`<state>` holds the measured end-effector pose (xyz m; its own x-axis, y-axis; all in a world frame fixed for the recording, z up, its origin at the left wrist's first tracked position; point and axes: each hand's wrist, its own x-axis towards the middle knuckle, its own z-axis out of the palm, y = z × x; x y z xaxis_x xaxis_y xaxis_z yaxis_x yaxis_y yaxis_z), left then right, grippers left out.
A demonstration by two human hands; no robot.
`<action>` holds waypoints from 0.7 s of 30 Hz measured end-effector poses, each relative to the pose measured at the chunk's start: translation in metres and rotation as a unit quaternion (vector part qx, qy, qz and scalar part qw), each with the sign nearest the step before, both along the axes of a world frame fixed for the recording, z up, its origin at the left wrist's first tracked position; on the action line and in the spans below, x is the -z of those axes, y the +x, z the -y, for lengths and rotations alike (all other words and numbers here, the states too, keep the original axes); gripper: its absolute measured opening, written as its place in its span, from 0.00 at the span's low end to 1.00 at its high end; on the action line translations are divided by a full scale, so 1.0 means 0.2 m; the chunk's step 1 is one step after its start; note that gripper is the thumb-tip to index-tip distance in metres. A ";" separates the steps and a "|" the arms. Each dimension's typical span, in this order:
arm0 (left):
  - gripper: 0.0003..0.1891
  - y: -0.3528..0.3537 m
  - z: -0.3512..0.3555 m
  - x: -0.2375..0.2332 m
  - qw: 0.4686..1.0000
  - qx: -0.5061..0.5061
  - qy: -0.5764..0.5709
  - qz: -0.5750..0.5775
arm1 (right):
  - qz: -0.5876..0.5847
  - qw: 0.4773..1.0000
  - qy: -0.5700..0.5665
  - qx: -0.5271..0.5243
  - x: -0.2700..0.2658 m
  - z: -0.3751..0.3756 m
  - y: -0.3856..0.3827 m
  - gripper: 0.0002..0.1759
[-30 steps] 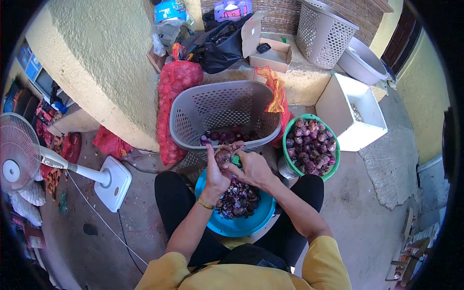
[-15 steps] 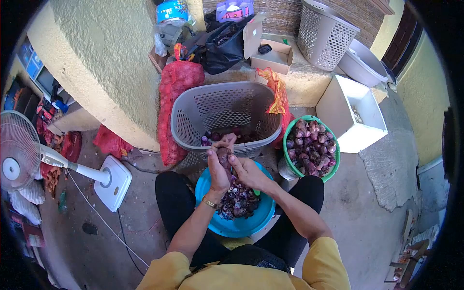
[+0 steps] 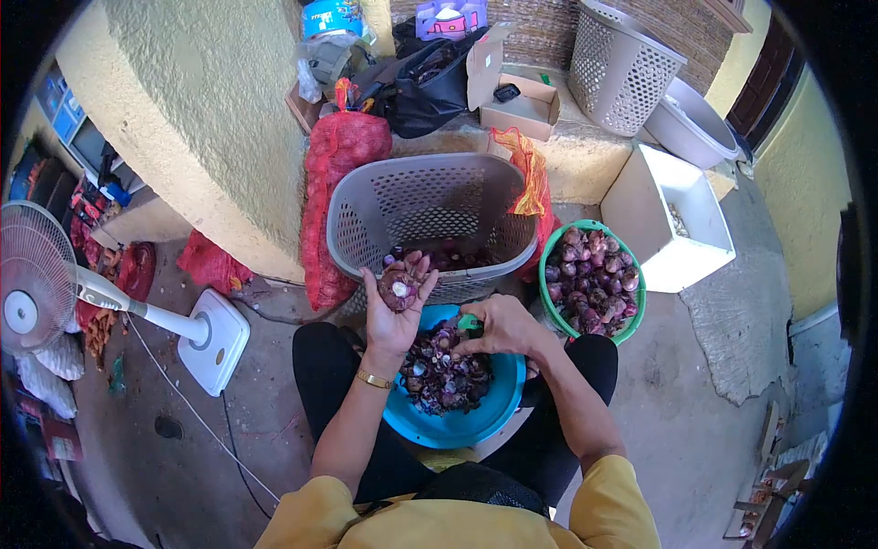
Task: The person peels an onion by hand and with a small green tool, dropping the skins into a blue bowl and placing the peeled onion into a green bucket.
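My left hand (image 3: 391, 316), palm up, holds a purple-brown onion (image 3: 397, 289) with a pale cut spot facing up, in front of the grey perforated basket (image 3: 430, 174). My right hand (image 3: 503, 328) is closed round a small green-handled tool (image 3: 469, 322), whose blade I cannot make out. It hovers over the blue basin (image 3: 505, 403), where onion skins and trimmings (image 3: 448, 375) lie. Some peeled purple onions show at the bottom of the grey basket. Right of my hands, a green-rimmed basket (image 3: 642, 302) holds several unpeeled onions (image 3: 594, 274).
Red mesh sack (image 3: 343, 174) left of the grey basket; white foam box (image 3: 631, 215) at the right. A standing fan (image 3: 137, 311) with its cord is on the left. Behind are a black bag (image 3: 425, 96), an open carton (image 3: 521, 110) and another basket (image 3: 622, 69).
My hands have parted. The left has turned palm up with the onion in it; the right has moved down and right over the basin, where the green handle now shows in its fingers.
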<state>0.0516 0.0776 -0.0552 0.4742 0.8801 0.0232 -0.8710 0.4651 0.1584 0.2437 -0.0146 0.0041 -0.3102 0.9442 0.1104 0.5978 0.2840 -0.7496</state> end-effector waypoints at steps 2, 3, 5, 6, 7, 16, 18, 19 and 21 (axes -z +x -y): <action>0.33 -0.02 -0.02 0.07 0.999 0.017 0.011 0.025 | 0.040 0.999 0.003 0.001 -0.01 0.00 0.00 0.24; 0.34 -0.02 -0.03 0.07 0.998 0.034 0.022 0.050 | 0.024 0.999 -0.004 0.021 0.01 -0.01 0.00 0.23; 0.34 -0.02 -0.03 0.08 0.999 0.031 0.023 0.032 | 0.009 0.999 -0.012 0.040 0.06 -0.04 -0.01 0.22; 0.34 -0.02 -0.02 0.06 0.999 0.030 0.023 0.015 | -0.055 0.995 0.016 0.086 0.08 -0.05 -0.03 0.22; 0.34 -0.01 -0.01 0.04 0.999 0.030 0.023 0.015 | -0.120 0.983 0.043 0.132 0.09 -0.06 -0.04 0.21; 0.32 0.06 0.07 0.01 0.991 0.080 0.062 -0.090 | -0.319 0.939 0.057 0.112 0.13 -0.12 -0.17 0.36; 0.32 0.06 0.07 0.03 0.990 0.086 0.060 -0.092 | -0.326 0.939 0.039 0.101 0.14 -0.12 -0.16 0.36; 0.32 0.06 0.07 0.03 0.990 0.092 0.058 -0.093 | -0.333 0.939 0.022 0.089 0.14 -0.12 -0.16 0.36; 0.33 0.06 0.07 0.02 0.987 0.094 0.069 -0.111 | -0.366 0.924 0.017 0.106 0.14 -0.11 -0.17 0.35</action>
